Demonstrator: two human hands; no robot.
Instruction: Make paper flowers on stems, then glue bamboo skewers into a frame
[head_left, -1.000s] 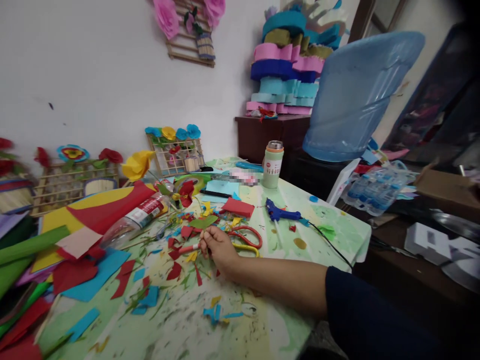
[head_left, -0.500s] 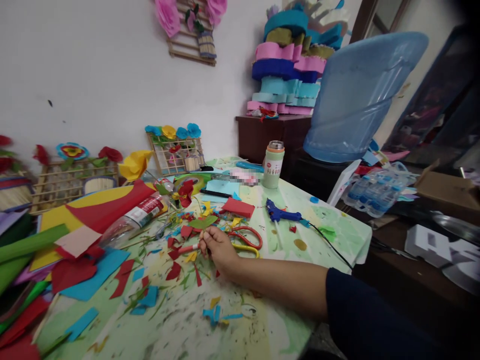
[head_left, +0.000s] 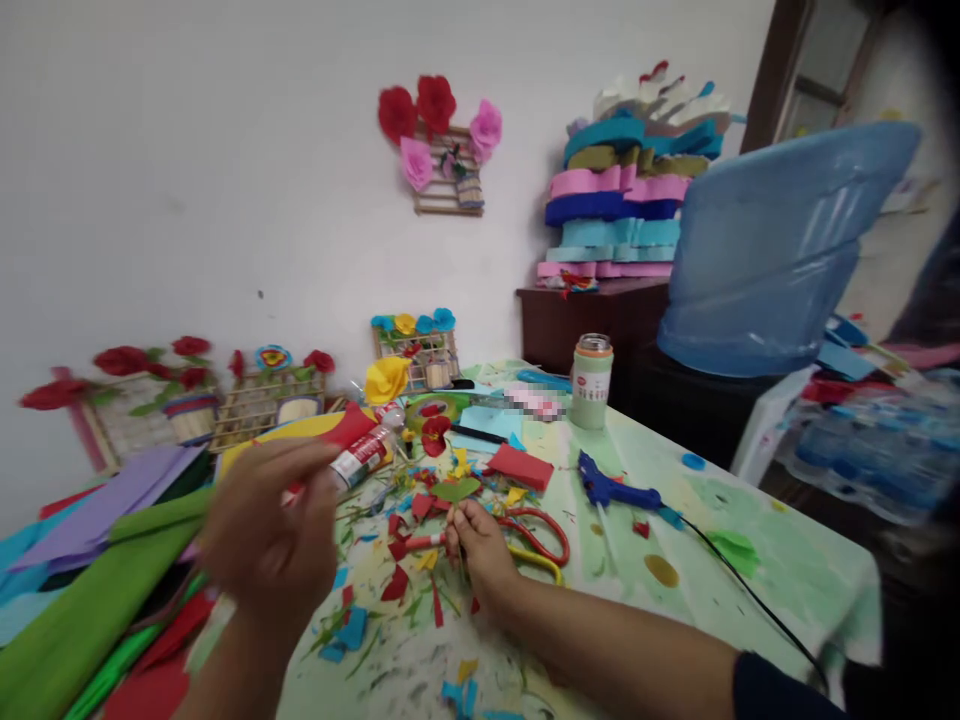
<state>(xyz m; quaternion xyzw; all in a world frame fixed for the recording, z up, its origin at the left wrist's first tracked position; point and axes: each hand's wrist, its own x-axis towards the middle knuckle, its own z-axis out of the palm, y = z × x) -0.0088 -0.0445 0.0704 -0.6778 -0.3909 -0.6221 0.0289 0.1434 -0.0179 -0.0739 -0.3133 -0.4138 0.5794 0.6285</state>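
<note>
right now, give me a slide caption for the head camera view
Over a table strewn with paper scraps, right hand pinched beside a green leaf and scissors, left hand raised and blurred.

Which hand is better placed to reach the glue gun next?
Probably the right hand: it is nearer the glue gun, though it seems to be pinching the leaf. The left hand is farther off.

Near mid-frame, the thermos label [head_left: 591, 387] and the plastic bottle label [head_left: 358, 459] are too small and blurred for reading.
</note>
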